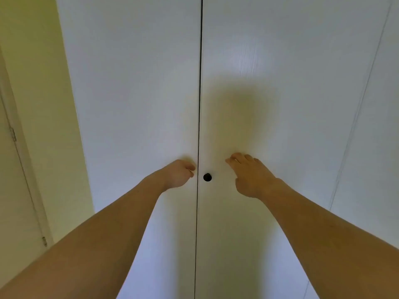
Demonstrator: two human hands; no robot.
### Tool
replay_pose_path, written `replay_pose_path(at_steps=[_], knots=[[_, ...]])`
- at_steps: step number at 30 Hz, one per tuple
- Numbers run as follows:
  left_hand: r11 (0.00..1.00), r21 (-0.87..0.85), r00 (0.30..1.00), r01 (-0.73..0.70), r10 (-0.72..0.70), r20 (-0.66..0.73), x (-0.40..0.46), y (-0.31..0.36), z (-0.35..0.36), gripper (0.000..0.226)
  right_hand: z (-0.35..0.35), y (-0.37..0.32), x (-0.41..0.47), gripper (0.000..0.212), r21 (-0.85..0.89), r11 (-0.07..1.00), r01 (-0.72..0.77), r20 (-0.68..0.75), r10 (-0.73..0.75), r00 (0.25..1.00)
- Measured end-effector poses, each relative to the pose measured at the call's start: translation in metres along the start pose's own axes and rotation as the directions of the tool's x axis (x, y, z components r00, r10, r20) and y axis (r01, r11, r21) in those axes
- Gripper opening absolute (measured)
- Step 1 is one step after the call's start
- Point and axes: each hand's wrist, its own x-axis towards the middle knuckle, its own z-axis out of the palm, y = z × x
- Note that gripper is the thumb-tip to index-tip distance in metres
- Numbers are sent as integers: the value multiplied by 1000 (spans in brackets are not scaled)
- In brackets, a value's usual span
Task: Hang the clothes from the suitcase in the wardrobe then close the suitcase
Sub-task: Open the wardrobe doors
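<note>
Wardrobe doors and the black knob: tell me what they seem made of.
Wardrobe doors: probably white laminated or painted board, with faint vertical grain and a soft satin sheen. Black knob: a small, dark, round knob, metal or plastic; too small to tell.

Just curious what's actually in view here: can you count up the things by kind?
White wardrobe doors: 2, left door and right door
Black knobs: 1, knob on the right door
Hands: 2, left hand and right hand
Total: 5
</note>
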Motion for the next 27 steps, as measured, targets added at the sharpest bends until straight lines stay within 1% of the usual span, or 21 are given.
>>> replay_pose_path(at_steps=[1, 2, 4, 5, 8, 12, 14, 17, 19, 21, 24, 25, 27], knots=[[998, -65, 1000, 3, -2, 13, 5, -2, 6, 42, 4, 1, 3, 64, -19, 1000, -4, -8, 4, 1000], [994, -113, 1000, 4, -1, 29, 7, -1, 11, 43, 7, 3, 7, 63, 1, 1000, -3, -40, 3, 999], [988, -152, 998, -21, 30, 53, 10, 0, 26, 42, 18, 5, 11, 62, -20, 999, 28, -98, -30, 995], [984, -172, 997, -46, 55, 49, 14, 1, 32, 40, 22, 7, 15, 61, -23, 999, 44, -140, -47, 989], [965, -247, 996, -94, 89, -30, 19, 1, 41, 35, 26, 9, 20, 60, -13, 996, 84, -263, -84, 961], [961, -263, 996, -87, 80, -37, 11, 2, 41, 37, 14, 8, 23, 66, -64, 991, 116, -330, -130, 935], [956, -281, 997, -79, 74, -26, 1, -2, 40, 37, 4, 7, 26, 71, -104, 984, 144, -306, -169, 937], [951, -302, 998, -63, 67, 4, -13, -9, 39, 36, -12, 0, 33, 76, -222, 951, 216, -302, -278, 912], [957, -285, 997, -61, 69, 16, -20, -10, 37, 41, -26, -9, 38, 73, -328, 909, 256, -295, -356, 887], [957, -280, 996, -73, 86, 35, -28, -9, 34, 40, -40, -19, 45, 68, -437, 853, 285, -269, -426, 864], [959, -279, 993, -57, 83, 83, -36, -10, 31, 42, -57, -31, 54, 52, -588, 762, 272, -227, -478, 848], [959, -279, 992, -43, 75, 104, -37, -11, 31, 42, -62, -35, 55, 44, -625, 734, 268, -194, -478, 857], [962, -271, 987, -24, 66, 144, -40, -9, 28, 35, -74, -44, 57, 23, -691, 678, 252, -144, -471, 870]])
